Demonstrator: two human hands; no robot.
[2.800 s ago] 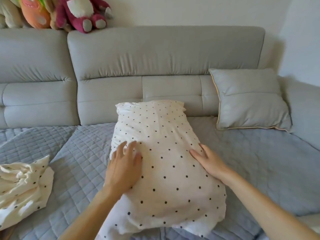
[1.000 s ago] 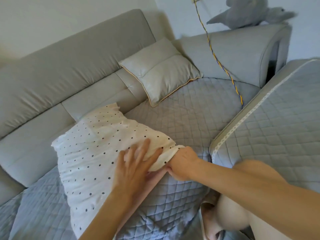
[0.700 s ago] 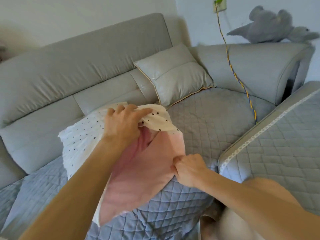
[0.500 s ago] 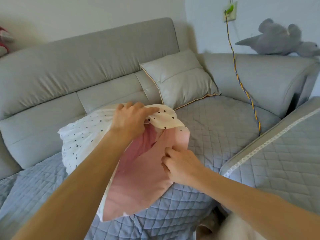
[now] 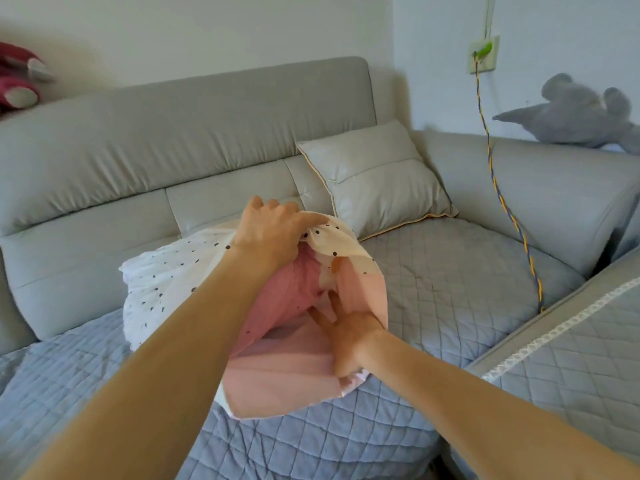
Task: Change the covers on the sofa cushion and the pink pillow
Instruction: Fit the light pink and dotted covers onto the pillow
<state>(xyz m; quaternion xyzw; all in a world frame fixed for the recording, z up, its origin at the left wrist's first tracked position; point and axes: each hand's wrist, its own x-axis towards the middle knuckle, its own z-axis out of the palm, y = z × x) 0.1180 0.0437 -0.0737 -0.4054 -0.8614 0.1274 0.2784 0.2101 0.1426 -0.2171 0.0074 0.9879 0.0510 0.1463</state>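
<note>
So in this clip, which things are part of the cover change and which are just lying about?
In use:
white black-dotted fabric cover
pink pillow
left hand
right hand
grey square sofa cushion

Lying about:
grey plush toy
red plush toy
yellow-blue braided cord

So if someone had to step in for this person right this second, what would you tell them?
Left hand: grips the open edge of the polka-dot cover, lifting it.
Right hand: fingers reach into the opening and press against the pink pillow; whether they grip it is unclear.
The pillow lies on the quilted sofa seat, its near end exposed, the far end inside the cover.
The grey sofa cushion leans against the backrest, untouched.
Done: cover opened.
Left: pull the pillow free, fit its new cover, then change the cushion's cover.
</note>
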